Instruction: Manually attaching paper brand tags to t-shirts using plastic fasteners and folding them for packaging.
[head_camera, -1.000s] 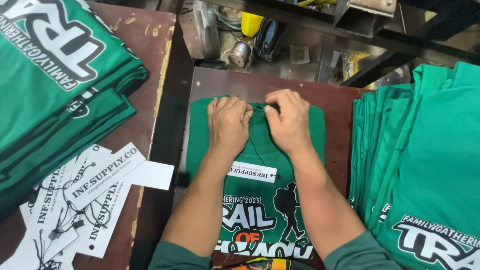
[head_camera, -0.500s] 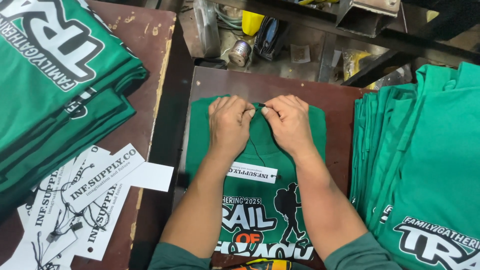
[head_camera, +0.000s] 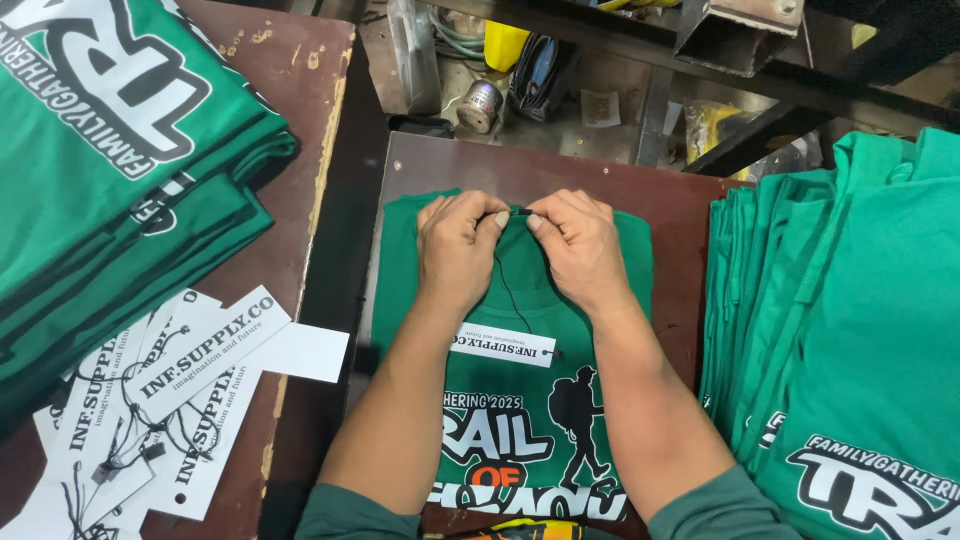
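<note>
Head view, the only one here: both hands sit at the collar of the folded green shirt (head_camera: 520, 330), which lies flat on the brown board (head_camera: 560, 170) in the middle. Compared to a second ago the hands have closed in on each other. Back then they were spread flatter over the neck area; now the left hand (head_camera: 455, 250) and right hand (head_camera: 580, 245) meet fingertip to fingertip, each pinching narrow on the end of a thin black string (head_camera: 508, 280). That string runs down to the white paper tag (head_camera: 502, 344) lying on the chest of the shirt, just above the print. The tag itself hasn't moved.

So my read: the pressing and smoothing is over and the fiddly bit is on, getting the tag's string fastened at the collar.

Around it: a stack of green shirts (head_camera: 110, 150) on the left, another pile of shirts (head_camera: 850, 330) on the right, and loose spare tags (head_camera: 170, 380) lower left.
</note>
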